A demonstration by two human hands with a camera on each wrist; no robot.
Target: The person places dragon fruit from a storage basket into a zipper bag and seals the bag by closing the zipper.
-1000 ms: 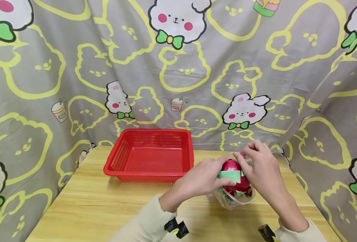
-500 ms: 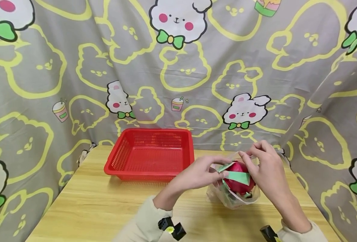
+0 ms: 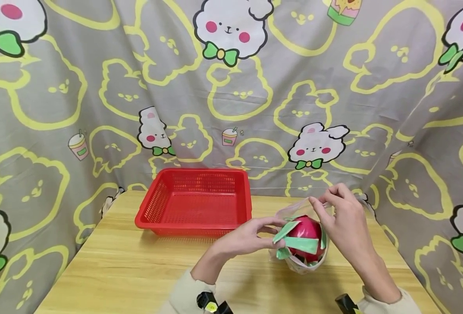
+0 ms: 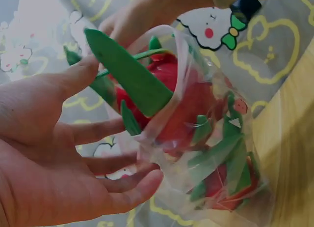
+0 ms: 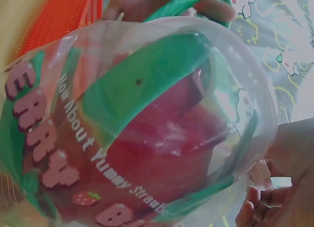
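A glossy red dragon fruit (image 3: 308, 229) with green leaf-like scales sits at the mouth of a clear plastic bag (image 3: 302, 267) on the right of the table. Lower in the bag, the left wrist view shows another red and green dragon fruit (image 4: 228, 183). My left hand (image 3: 242, 239) is beside the upper fruit, its thumb against the scales; in the left wrist view its fingers are spread and fairly straight. With thumb and fingers my right hand (image 3: 343, 218) pinches the bag's rim at the far right. Printed lettering and strawberries mark the bag in the right wrist view.
A red perforated plastic basket (image 3: 196, 229) stands to the left of the bag, near the back of the wooden table (image 3: 145, 274). Grey patterned cloth (image 3: 255, 104) surrounds the table at the back and sides.
My left hand has shifted left and down from the top of the dragon fruit, and more green scales now stick out of the bag. My right hand has moved slightly right.
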